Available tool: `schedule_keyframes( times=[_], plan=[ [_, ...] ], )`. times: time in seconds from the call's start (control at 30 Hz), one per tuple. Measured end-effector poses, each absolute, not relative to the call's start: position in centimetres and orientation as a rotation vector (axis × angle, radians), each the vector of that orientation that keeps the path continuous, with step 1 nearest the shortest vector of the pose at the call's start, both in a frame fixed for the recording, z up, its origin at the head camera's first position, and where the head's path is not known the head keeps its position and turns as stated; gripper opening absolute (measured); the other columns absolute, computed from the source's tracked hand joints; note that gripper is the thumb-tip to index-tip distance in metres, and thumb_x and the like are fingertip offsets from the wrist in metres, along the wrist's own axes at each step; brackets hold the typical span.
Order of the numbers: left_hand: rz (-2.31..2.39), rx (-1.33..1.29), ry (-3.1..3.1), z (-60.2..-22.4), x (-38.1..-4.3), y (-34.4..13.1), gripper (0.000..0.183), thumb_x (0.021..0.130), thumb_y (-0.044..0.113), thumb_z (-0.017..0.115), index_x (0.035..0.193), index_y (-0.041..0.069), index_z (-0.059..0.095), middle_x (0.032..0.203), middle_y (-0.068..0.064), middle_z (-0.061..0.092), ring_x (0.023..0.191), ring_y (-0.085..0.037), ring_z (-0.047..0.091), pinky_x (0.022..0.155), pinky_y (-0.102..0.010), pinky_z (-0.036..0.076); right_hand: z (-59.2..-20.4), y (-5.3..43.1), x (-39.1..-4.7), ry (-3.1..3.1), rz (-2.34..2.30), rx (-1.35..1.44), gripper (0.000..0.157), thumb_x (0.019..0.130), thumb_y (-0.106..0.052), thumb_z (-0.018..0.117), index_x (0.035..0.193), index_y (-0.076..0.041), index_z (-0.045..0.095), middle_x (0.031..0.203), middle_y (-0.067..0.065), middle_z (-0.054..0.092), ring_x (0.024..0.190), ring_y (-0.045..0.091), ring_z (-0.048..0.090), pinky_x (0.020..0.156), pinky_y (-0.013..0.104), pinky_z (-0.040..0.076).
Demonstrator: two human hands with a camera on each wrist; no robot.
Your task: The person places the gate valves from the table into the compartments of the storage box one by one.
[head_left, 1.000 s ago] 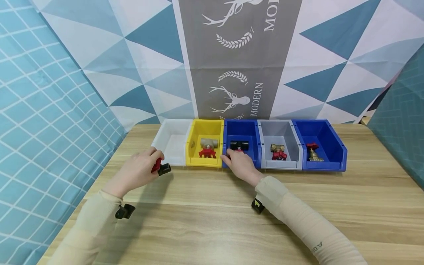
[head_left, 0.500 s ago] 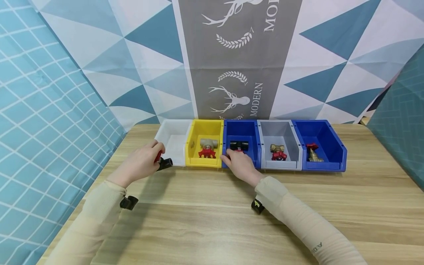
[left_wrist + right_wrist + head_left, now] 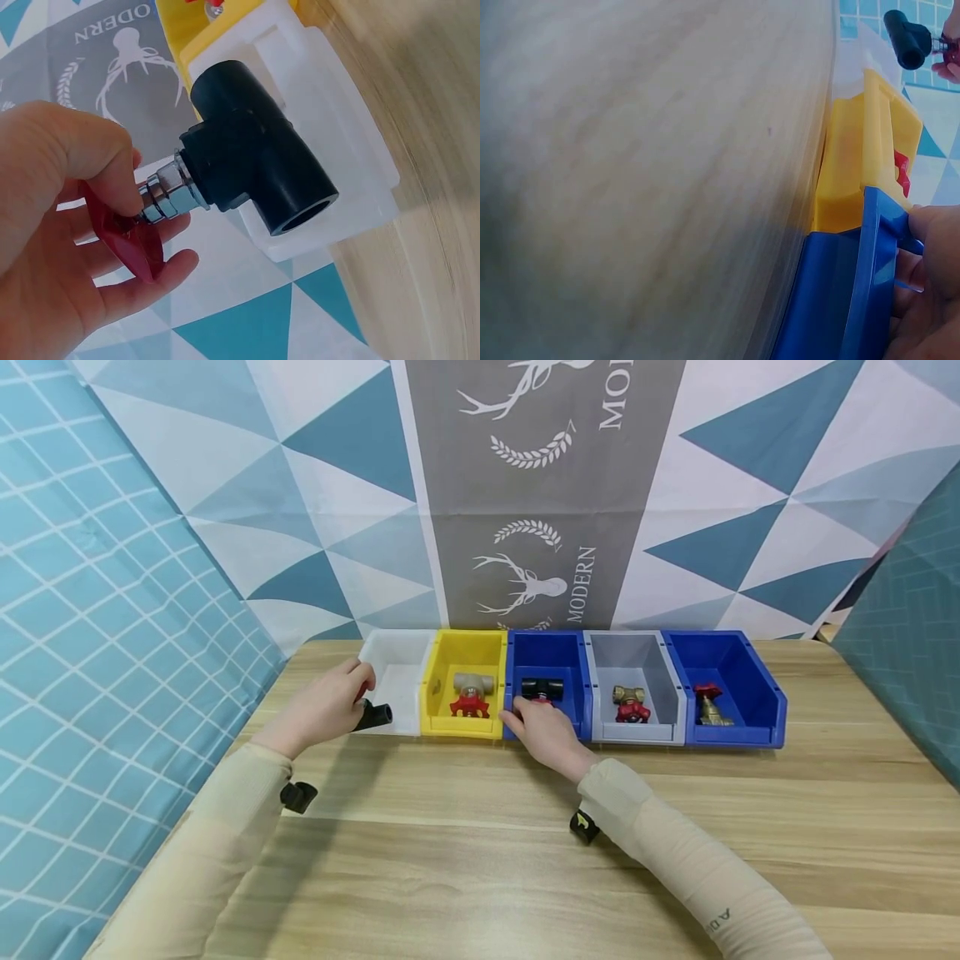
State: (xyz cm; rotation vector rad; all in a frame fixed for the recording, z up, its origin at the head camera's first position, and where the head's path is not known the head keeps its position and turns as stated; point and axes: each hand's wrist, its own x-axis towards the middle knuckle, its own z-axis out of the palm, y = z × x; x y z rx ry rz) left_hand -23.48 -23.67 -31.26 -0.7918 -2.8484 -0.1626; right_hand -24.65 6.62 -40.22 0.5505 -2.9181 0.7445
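My left hand (image 3: 326, 706) holds a valve (image 3: 251, 154) by its red handwheel (image 3: 124, 236), thumb and fingers around it. The valve has a black tee-shaped body and a silver collar. It hangs by the front left of the white bin (image 3: 397, 681), overlapping that bin in the head view. My right hand (image 3: 547, 735) grips the front rim of the middle blue bin (image 3: 862, 277), thumb outside and fingers inside. Within that bin lies another black valve (image 3: 542, 687), its red wheel partly hidden by the hand.
Side by side with these stand a yellow bin (image 3: 465, 647) with a grey valve (image 3: 471, 693), a grey bin (image 3: 626, 652) with a brass valve (image 3: 630, 703), and a right-hand blue bin (image 3: 750, 693) with another brass valve (image 3: 708, 706). A patterned cloth backdrop (image 3: 525, 485) rises behind the wooden table (image 3: 465, 860).
My left hand has moved forward and slightly right with the valve, up to the white bin's front. Its red wheel is now hidden in the head view. My right hand has stayed put.
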Motion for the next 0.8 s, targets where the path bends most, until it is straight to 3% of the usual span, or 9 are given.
schedule_keyframes(
  times=[0.4,0.8],
  plan=[
    [-0.161,-0.760,-2.898,-31.3,-25.3,-23.3,0.021,0.079,-0.011,0.040,0.093,0.001,0.049,0.084,-0.010,0.047,0.062,-0.020,0.040,0.059,-0.032,0.036,-40.3,6.6,-24.6,-2.930,0.740,0.553,0.031,0.094,-0.036,0.047,0.076,-0.011,0.050,0.056,0.000,0.040,0.048,0.016,0.043,0.044,0.024,0.030],
    [-0.250,-0.646,-2.980,-31.5,-27.4,-23.2,0.021,0.080,-0.013,0.042,0.095,0.001,0.049,0.089,-0.013,0.047,0.068,-0.024,0.042,0.063,-0.034,0.038,-40.4,6.6,-24.8,-2.942,0.748,0.536,0.031,0.094,-0.037,0.047,0.078,-0.012,0.051,0.057,0.000,0.041,0.048,0.015,0.043,0.044,0.024,0.031]
  ],
)
